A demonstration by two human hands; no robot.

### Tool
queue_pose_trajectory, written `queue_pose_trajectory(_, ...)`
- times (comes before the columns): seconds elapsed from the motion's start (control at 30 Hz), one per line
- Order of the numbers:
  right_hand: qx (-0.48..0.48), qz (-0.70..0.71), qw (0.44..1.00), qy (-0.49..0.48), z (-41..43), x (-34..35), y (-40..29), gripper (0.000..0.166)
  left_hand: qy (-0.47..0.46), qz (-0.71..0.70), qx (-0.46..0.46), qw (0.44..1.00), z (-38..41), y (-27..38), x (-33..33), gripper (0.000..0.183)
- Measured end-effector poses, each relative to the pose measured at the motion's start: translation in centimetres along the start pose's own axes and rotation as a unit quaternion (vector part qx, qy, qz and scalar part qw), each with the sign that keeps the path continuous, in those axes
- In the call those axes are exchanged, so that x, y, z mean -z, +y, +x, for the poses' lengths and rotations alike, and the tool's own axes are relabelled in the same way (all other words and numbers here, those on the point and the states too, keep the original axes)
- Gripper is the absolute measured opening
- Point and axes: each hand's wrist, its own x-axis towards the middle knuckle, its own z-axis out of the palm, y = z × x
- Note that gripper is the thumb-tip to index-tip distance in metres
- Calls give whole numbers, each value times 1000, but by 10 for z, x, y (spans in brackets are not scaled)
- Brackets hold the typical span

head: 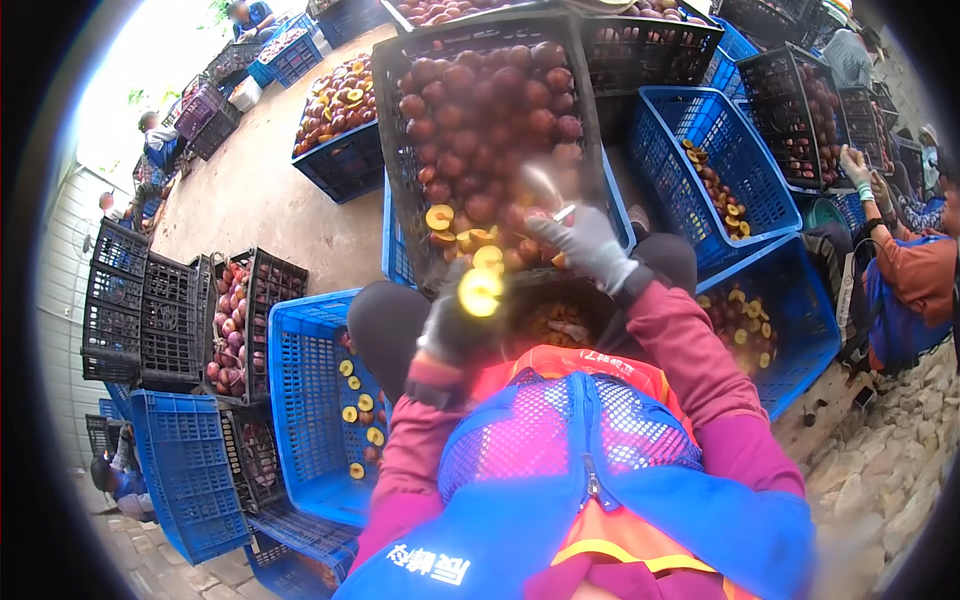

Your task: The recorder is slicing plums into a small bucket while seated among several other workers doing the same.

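My left hand [450,315], in a grey glove with a dark palm, holds a cut plum half [480,292] with its bright yellow flesh facing up. My right hand [589,244], in a light grey glove, grips a small knife [564,213] with a pale handle; its blade is blurred by motion. Both hands are at the near end of a black plastic crate [591,97], tilted towards me and filled with whole red plums [457,120]. Several plum halves [439,217] lie at its near edge. Below, between my knees, a container [559,322] with brownish contents is partly hidden.
Blue crates with some halves stand left [300,420], right [679,187] and near my right leg [810,352]. A crate of halved plums [337,169] sits ahead on the concrete floor [240,202]. Stacked black crates [112,300] rise at left. A co-worker [915,285] sits close on the right.
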Motion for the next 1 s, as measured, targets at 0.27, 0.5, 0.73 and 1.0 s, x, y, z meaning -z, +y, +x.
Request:
queue_pose_trajectory(0.27, -137, 115, 979, -93, -23, 49, 29, 31, 46, 403, 389, 828, -56, -18, 238, 47)
queue_pose_trajectory(0.5, -110, 183, 976, -53, -51, 46, -2, 36, -105, 373, 196, 901, 194, -59, 89, 57)
queue_pose_trajectory(0.73, -142, 176, 974, 16, -73, 72, 1, 35, -138, 384, 432, 804, 265, -188, -46, 66)
queue_pose_trajectory(1.0, -129, 268, 953, 48, -50, 54, 10, 34, 81, 283, 349, 890, 244, -178, -72, 95)
